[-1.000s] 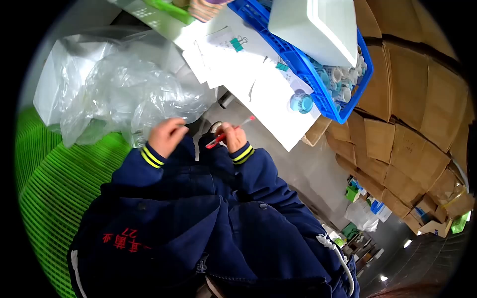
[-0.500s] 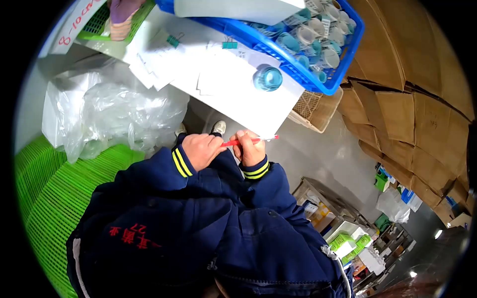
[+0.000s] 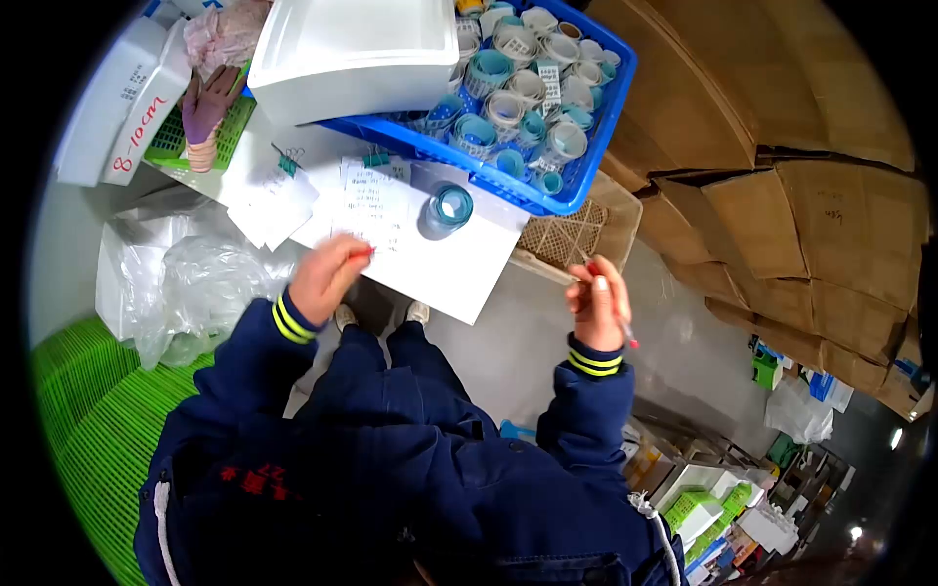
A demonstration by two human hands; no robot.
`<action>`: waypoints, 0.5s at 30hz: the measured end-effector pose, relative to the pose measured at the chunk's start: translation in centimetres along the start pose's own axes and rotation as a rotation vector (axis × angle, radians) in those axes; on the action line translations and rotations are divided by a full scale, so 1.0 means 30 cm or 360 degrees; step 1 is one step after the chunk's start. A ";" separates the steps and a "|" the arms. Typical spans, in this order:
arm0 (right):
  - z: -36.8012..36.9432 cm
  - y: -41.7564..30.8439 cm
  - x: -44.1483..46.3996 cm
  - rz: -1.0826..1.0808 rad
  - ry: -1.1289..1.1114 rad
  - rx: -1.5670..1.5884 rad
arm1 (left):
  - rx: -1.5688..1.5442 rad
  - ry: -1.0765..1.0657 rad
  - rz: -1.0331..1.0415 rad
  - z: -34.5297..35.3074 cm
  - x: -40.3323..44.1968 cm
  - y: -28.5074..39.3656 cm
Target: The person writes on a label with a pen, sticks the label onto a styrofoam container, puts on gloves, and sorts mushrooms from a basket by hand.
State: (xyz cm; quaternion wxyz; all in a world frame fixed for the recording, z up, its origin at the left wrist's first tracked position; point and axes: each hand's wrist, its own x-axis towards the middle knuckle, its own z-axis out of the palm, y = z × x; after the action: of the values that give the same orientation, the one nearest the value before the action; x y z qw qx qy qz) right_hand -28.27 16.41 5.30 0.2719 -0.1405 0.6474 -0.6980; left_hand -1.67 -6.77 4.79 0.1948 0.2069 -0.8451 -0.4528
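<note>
Right fingers (image 3: 602, 284) grip a red pen (image 3: 627, 331), left fingers (image 3: 340, 257) a red bit (image 3: 369, 252); just pulled apart, so probably uncapped.

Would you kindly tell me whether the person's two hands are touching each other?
No, the left hand and right hand are apart, with white table and floor showing between them.

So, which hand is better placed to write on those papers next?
Probably the right hand: it holds the red pen. The left hand is nearer the papers but seems to pinch only a small red piece.
</note>
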 end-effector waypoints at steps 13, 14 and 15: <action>0.156 -0.009 0.118 0.0006 -0.0397 -0.0236 | 0.1471 -0.0287 0.0591 -0.400 0.557 -0.027; 0.175 -0.016 0.135 -0.0022 -0.0408 -0.0234 | 0.1512 -0.0178 0.0754 -0.428 0.557 -0.012; 0.199 -0.028 0.151 -0.0043 -0.0417 -0.0234 | 0.1547 -0.0072 0.0915 -0.463 0.555 0.010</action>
State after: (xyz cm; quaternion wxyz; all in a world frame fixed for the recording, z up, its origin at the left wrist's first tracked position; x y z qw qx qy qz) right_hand -28.85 8.92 6.15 0.3335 -0.2586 0.6537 -0.6281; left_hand -8.52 -24.89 14.54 0.1744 0.0246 -0.9828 0.0554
